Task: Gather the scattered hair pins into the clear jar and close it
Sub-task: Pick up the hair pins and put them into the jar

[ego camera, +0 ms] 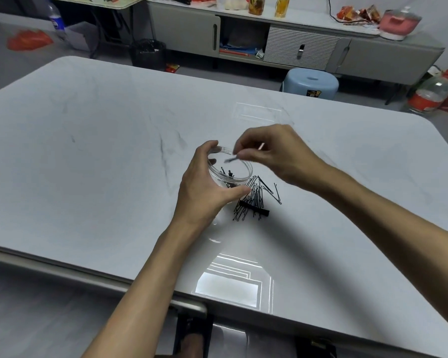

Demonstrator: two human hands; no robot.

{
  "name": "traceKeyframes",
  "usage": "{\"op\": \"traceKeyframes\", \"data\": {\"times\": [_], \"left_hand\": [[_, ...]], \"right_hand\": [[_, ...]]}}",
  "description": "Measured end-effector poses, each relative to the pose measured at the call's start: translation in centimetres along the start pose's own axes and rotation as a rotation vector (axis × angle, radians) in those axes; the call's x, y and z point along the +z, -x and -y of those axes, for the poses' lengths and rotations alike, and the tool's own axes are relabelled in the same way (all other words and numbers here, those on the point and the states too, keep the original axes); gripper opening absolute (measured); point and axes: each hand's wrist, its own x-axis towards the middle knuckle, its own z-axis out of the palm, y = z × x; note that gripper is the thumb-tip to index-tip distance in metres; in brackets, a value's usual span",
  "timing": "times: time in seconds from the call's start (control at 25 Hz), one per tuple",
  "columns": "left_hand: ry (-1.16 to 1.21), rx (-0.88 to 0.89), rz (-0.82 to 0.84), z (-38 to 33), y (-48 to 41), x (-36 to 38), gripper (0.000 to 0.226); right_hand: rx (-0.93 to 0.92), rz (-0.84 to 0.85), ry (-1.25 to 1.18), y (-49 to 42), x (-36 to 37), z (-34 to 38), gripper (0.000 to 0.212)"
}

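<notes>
A clear round jar (239, 167) stands open on the white table (101, 156), with a few black hair pins lying in its bottom. My left hand (204, 184) grips the jar from the left, thumb and fingers curled round its wall. My right hand (274, 153) hovers just above the jar's mouth and pinches a blurred hair pin (232, 159) between thumb and fingers. A pile of several black hair pins (256, 200) lies on the table right of the jar, with a wider black clip (255, 209) across it. No lid is visible.
The table's near edge (114, 276) runs diagonally below my arms. Beyond the far edge stand a light blue stool (311, 82), a black bin (148, 54) and a grey cabinet (295, 47) with bottles and bags on top.
</notes>
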Motion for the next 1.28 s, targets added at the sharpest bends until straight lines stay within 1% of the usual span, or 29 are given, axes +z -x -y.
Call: {"op": "traceKeyframes", "data": {"times": [0.04, 0.08, 0.12, 0.16, 0.2, 0.28, 0.32, 0.36, 0.4, 0.48, 0.56, 0.64, 0.72, 0.8, 0.88, 0.96, 1.0, 1.12, 1.16, 1.2, 1.28], "left_hand": [[0.003, 0.001, 0.003, -0.1, 0.0, 0.1, 0.097], [0.004, 0.002, 0.001, -0.2, 0.0, 0.2, 0.097], [0.006, 0.002, -0.003, -0.2, 0.1, 0.2, 0.098], [0.009, 0.002, -0.007, -0.3, 0.1, 0.1, 0.097], [0.012, 0.002, -0.008, -0.3, 0.1, 0.1, 0.097], [0.018, 0.000, -0.006, -0.4, 0.2, 0.1, 0.097], [0.018, 0.000, -0.006, -0.4, 0.2, 0.1, 0.097], [0.017, 0.001, -0.006, -0.5, 0.2, 0.1, 0.097], [0.017, 0.001, -0.006, -0.5, 0.2, 0.2, 0.097], [0.019, -0.001, -0.007, -0.4, 0.2, 0.1, 0.097], [0.020, -0.002, -0.003, -0.4, 0.2, 0.1, 0.097], [0.018, -0.001, -0.002, -0.4, 0.2, 0.1, 0.097], [0.013, 0.001, 0.001, -0.5, 0.3, 0.2, 0.097], [0.010, 0.004, 0.002, -0.5, 0.2, 0.1, 0.097], [0.010, 0.003, 0.001, -0.5, 0.2, 0.0, 0.098], [0.010, 0.003, 0.000, -0.5, 0.2, 0.0, 0.098], [0.008, 0.003, 0.001, -0.5, 0.2, 0.1, 0.097], [0.001, 0.001, 0.009, -0.5, 0.3, 0.2, 0.097], [-0.002, 0.002, 0.011, -0.5, 0.3, 0.3, 0.097], [-0.006, 0.003, 0.013, -0.5, 0.3, 0.4, 0.096], [-0.010, 0.006, 0.018, -0.6, 0.2, 0.6, 0.096]], "right_hand": [[0.002, 0.014, 0.015, 0.3, 0.1, 0.2, 0.009], [0.035, -0.033, 0.024, 0.4, 0.0, -0.1, 0.008], [0.110, -0.118, 0.036, 0.6, -0.2, -0.8, 0.006], [0.228, -0.184, 0.074, 1.0, -0.5, -1.9, 0.006], [0.367, -0.190, 0.149, 1.6, -0.7, -3.4, 0.011], [0.629, -0.041, 0.318, 3.3, -0.3, -6.1, 0.025], [0.715, 0.038, 0.367, 4.1, 0.5, -7.1, 0.029], [0.760, 0.079, 0.383, 4.8, 1.4, -7.7, 0.029], [0.770, 0.079, 0.378, 5.3, 2.2, -7.9, 0.027], [0.723, 0.025, 0.395, 5.5, 3.4, -8.2, 0.017], [0.663, 0.005, 0.530, 5.3, 3.8, -8.3, 0.007], [0.606, 0.042, 0.680, 5.2, 3.9, -8.2, 0.018], [0.544, 0.144, 0.755, 5.4, 3.8, -8.0, 0.029], [0.460, 0.227, 0.811, 6.0, 3.7, -7.7, 0.033], [0.380, 0.245, 0.836, 6.8, 3.5, -8.1, 0.029], [0.337, 0.163, 0.760, 7.4, 3.1, -8.7, 0.017], [0.320, 0.088, 0.665, 7.5, 2.7, -8.8, 0.013], [0.256, -0.169, 0.309, 6.6, 0.9, -7.5, 0.010], [0.218, -0.224, 0.220, 6.0, 0.2, -6.5, 0.010], [0.159, -0.244, 0.162, 5.3, -0.4, -5.4, 0.011], [0.016, -0.173, 0.135, 3.7, -1.0, -3.0, 0.012]]}}
